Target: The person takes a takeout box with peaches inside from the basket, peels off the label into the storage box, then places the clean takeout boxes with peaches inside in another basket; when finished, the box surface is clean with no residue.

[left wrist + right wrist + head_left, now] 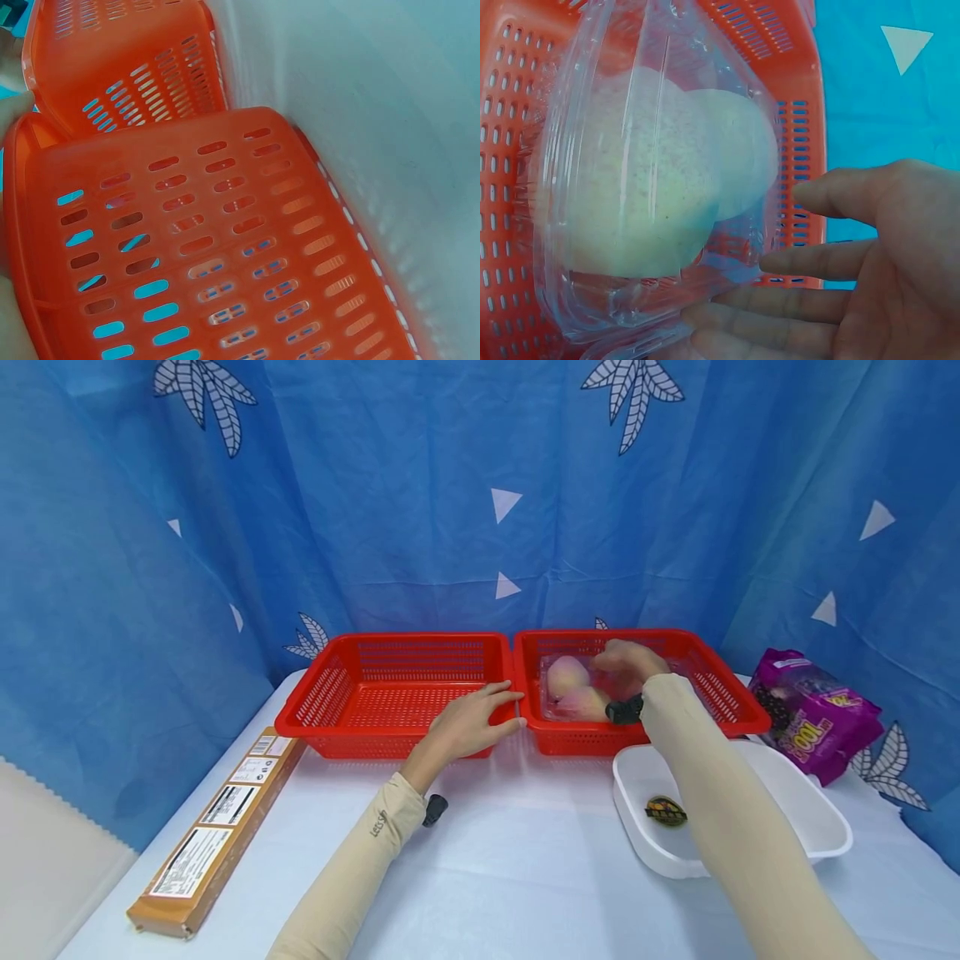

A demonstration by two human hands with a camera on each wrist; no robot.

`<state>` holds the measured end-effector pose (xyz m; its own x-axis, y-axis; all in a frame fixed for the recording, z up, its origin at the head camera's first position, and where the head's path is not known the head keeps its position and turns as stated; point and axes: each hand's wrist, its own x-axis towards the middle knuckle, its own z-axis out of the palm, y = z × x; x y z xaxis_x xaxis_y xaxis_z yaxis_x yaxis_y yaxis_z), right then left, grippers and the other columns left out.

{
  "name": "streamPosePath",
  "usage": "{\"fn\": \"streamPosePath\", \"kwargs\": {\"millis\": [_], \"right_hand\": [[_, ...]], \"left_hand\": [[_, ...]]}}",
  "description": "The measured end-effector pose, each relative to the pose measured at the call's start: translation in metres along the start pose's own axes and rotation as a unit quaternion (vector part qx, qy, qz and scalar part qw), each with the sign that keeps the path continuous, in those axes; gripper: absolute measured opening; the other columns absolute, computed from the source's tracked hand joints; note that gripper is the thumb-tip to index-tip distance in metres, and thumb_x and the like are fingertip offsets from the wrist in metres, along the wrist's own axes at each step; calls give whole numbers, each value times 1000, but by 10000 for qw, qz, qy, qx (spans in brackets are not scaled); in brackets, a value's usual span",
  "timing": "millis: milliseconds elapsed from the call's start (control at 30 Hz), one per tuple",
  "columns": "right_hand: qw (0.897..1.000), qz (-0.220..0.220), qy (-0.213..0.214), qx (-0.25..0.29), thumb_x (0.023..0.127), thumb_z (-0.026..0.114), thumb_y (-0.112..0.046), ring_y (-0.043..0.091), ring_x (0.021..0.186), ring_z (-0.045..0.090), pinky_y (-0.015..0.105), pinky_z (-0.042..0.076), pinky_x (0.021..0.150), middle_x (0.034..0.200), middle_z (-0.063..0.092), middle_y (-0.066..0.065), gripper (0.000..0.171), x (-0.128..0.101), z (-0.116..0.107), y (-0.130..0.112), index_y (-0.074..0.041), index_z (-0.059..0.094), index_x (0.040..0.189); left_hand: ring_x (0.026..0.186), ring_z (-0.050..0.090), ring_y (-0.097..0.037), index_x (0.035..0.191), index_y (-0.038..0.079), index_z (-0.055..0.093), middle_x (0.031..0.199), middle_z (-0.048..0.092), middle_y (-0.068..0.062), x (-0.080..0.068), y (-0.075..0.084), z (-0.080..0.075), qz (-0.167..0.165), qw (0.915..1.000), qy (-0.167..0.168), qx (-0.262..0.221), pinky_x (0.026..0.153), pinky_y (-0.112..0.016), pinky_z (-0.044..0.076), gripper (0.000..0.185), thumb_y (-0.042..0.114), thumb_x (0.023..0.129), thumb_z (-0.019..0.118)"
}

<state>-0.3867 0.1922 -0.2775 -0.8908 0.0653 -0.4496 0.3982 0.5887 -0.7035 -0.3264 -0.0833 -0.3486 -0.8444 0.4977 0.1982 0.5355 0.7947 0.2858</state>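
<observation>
Inside the right red basket (738,697) lies a clear plastic clamshell box (562,187) with pinkish-yellow peaches (567,677) in it. My right hand (630,662) is over that basket, blurred in the head view. In the right wrist view its fingers are stretched out, their tips at the lower edge of the box; fingers and box seem to touch there. My left hand (474,720) rests at the front right corner of the left red basket (397,735), fingers fairly straight across the rims where the two baskets meet. The left wrist view hides most of this hand.
A white tub (806,802) with a dark round sticker stands under my right forearm. Behind it on the right lies a purple snack bag (813,718). A long brown box (217,827) with white labels lies at the left. Blue curtain (420,510) hangs behind the baskets.
</observation>
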Motion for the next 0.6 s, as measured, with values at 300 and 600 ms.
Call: {"fn": "streamPosePath", "kwargs": {"millis": [300,600], "right_hand": [[9890,-688,-337,-1263,90,62,-31,39,117,47,47,51,91,133,45,25,60,5,-6,3,2,38,135],[9534,-1955,-227,-2285,92,59,-27,39,112,51,50,50,90,125,54,26,50,0,-10,12,6,51,129]], "left_hand": [[136,40,-22,142,31,47,152,37,3,1,1,0,-11,10000,18,29,104,-47,41,57,58,91,49],[110,60,-19,126,22,63,121,62,2,-5,-1,1,300,9899,1161,-753,93,-39,50,38,40,93,59]]}}
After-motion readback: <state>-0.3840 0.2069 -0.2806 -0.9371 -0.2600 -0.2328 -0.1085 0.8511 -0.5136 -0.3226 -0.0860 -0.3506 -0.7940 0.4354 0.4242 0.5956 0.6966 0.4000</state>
